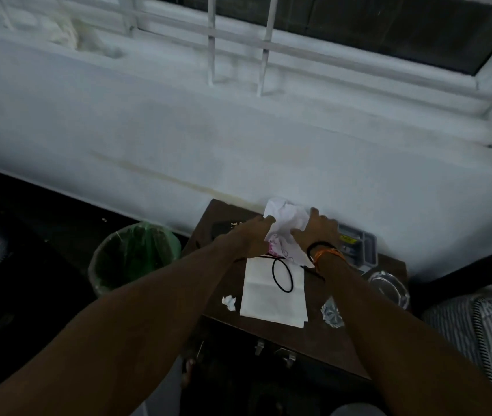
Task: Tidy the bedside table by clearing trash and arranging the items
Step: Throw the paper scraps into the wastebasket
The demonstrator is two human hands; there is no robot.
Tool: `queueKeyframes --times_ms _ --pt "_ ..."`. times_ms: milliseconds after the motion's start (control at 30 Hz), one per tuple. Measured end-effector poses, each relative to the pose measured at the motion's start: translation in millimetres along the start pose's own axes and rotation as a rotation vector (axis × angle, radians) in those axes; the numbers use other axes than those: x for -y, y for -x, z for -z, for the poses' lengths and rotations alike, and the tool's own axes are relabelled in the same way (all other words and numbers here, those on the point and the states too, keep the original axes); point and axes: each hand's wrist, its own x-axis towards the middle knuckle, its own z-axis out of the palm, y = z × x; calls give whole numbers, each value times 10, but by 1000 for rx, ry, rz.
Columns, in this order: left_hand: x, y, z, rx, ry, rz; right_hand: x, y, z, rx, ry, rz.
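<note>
A dark brown bedside table (322, 340) stands against the white wall. Both hands reach to its back edge: my left hand (252, 235) and my right hand (316, 229) are closed on a crumpled white paper (283, 223) with pink print, held between them above the tabletop. Below it lies a flat white folded paper (271, 301) with a black hair tie (282, 274) on top. A small crumpled white scrap (229, 302) sits at the table's left front. A crinkled clear wrapper (331, 313) lies at the right front.
A bin with a green liner (133, 256) stands on the floor left of the table. A grey tray-like box (358, 244) and a clear glass dish (390, 288) sit at the table's right. A dark flat item (223, 228) lies at the back left. Striped bedding (478, 331) is at right.
</note>
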Motion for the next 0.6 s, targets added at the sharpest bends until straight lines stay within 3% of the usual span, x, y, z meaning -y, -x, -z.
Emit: queueKeyframes --times_ms 167,367,600 --pt "65 -113 -67 -35 53 50 -27 -149 -134 -11 -47 -58" --pt "58 -85 -74 -98 118 60 47 -137 -32 -109 17 31" --pt "-36 29 74 -141 184 60 191 -52 231 -180 -172 95"
